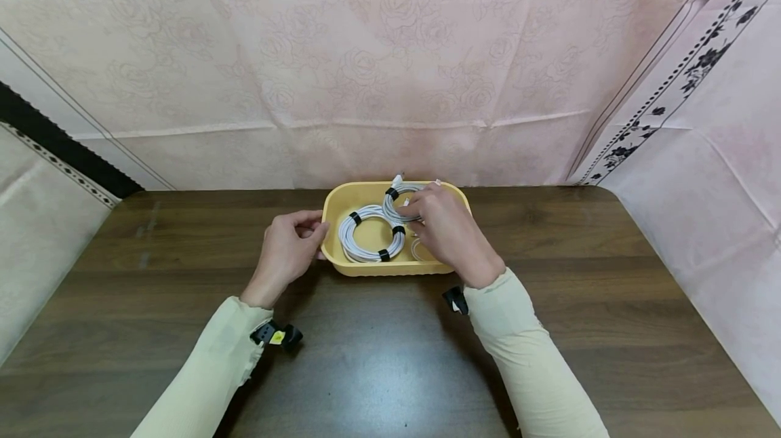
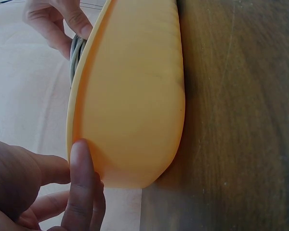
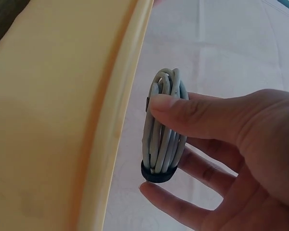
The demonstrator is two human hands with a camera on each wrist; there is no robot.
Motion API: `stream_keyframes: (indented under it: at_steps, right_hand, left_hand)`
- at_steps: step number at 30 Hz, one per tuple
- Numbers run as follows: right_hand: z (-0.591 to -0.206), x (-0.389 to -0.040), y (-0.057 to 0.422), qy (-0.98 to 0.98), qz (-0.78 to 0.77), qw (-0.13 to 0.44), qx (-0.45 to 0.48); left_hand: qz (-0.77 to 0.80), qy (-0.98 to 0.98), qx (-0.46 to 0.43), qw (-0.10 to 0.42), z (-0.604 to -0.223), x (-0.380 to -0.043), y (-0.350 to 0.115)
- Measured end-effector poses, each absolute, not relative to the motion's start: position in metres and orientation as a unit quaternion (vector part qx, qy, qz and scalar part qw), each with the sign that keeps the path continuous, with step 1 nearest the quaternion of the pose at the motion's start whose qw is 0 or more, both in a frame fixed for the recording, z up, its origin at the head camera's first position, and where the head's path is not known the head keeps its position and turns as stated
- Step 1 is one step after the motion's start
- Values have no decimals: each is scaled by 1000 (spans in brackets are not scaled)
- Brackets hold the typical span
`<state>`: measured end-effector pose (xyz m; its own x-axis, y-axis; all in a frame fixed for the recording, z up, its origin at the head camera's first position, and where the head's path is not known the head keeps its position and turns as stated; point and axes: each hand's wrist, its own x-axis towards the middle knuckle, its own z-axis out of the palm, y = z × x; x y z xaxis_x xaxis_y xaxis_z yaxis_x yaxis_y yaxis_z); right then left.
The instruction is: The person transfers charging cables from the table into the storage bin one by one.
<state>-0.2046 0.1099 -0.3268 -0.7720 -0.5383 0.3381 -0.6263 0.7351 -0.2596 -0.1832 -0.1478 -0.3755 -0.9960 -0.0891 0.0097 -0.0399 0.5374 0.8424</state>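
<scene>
A yellow plastic basket [image 1: 372,269] sits at the far edge of the table. My left hand [image 1: 285,248] grips its left end, thumb at the rim; in the left wrist view the fingers [image 2: 81,178] lie against the wall. Over the basket's right half, my right hand [image 1: 450,231] pinches a coiled grey-white cable [image 3: 161,134] between thumb and fingers. Black ties bind that coil, and a white plug [image 1: 397,181] stands up at its top. Inside the basket, to the left, lies a larger coiled white cable [image 1: 346,238] with several black ties. Part of a thin white cable [image 1: 414,249] shows below my right hand.
The dark wooden table [image 1: 378,370] extends toward me and to both sides. Right behind the basket hangs a pale floral cloth [image 1: 378,72]. Patterned cloth [image 1: 720,173] also closes off the right side. Each wrist wears a small black camera mount [image 1: 276,334].
</scene>
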Motion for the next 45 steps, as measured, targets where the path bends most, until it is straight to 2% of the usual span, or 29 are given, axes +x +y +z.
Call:
stream_keyframes:
  at_steps: [10,27,45]
  right_hand:
    - [-330,-204,106,-918,182,127,328]
    - [-332,-200,100,-921,186,100,327]
    - [-340,-200,92,-918,189,102,332]
  left_hand:
    - [-477,-878,35,26,-377,-184,-149]
    - [-485,-874,30,6,-374,-184,-149]
    - [-476,-879,28,19,-374,-184,-150]
